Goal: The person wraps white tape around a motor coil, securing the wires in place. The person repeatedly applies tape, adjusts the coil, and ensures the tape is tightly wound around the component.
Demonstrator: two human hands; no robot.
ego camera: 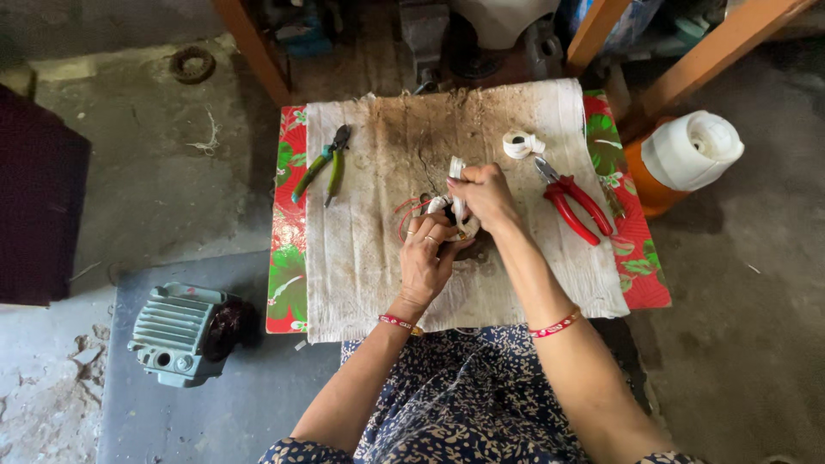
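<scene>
Pinching the white strip (456, 176) tight in the right hand (485, 196) while the left hand (427, 254) grips the small coil (440, 210) mid-cloth (369, 249), I'd keep tension even and both wrists steady tbh.

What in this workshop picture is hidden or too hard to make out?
- Head view: the small part wrapped in white tape is mostly hidden by the left hand and right hand.
- Thin red wire: too fine to trace; it runs under the hands.
- Things beneath the wooden frame: dark and cut off by the top edge.
</scene>
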